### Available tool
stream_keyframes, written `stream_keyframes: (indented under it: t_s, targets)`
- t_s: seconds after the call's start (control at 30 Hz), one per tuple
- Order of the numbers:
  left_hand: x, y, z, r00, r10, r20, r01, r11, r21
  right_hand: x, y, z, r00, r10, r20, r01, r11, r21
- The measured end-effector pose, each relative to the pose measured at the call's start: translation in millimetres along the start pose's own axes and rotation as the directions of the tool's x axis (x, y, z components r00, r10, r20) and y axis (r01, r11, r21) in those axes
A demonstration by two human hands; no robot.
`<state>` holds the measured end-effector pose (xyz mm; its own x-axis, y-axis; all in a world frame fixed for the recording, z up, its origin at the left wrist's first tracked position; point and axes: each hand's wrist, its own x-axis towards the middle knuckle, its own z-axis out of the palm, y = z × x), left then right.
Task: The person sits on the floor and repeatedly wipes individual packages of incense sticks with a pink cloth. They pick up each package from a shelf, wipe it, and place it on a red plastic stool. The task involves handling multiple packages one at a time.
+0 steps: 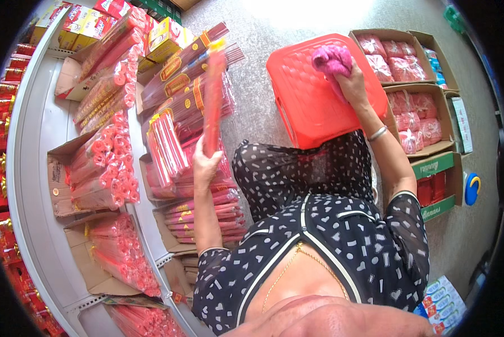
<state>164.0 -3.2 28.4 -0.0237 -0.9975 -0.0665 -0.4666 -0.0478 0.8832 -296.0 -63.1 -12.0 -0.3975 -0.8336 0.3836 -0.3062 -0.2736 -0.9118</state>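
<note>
My left hand (205,164) grips the lower end of a long, slim red packet (214,101), somewhat blurred, with a yellow top. It stands nearly upright in front of bundles of incense sticks (180,88) in plastic wrap. Just beside that hand are narrow red-and-white packets (167,147). A crumpled pink cloth (330,59) is bunched in my right hand (353,86), above a red plastic stool (319,105) with a textured top. Whether the cloth touches the stool, I cannot tell.
Left, shelves (37,139) carry cardboard boxes of red plastic-wrapped packets (104,164). Yellow-and-red cartons (165,38) sit at the far end. On the floor at right are open boxes of pink wrapped bundles (416,118), a green-edged box (435,166) and a blue round object (472,189).
</note>
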Motion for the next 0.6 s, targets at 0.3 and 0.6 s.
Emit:
stream_keyframes:
  t_s: [0.3, 0.6]
  targets:
    - [-16.8, 84.6, 121.8, 0.878, 0.314, 0.361, -0.455, 0.782, 0.427, 16.2, -66.5, -35.4, 0.897, -0.441, -0.033, 0.426, 0.883, -0.198]
    - [-13.4, 60.6, 131.5, 0.978, 0.204, 0.043, -0.185, 0.943, -0.278, -64.4, -61.7, 27.2, 0.818, -0.343, 0.462, 0.538, 0.739, -0.405]
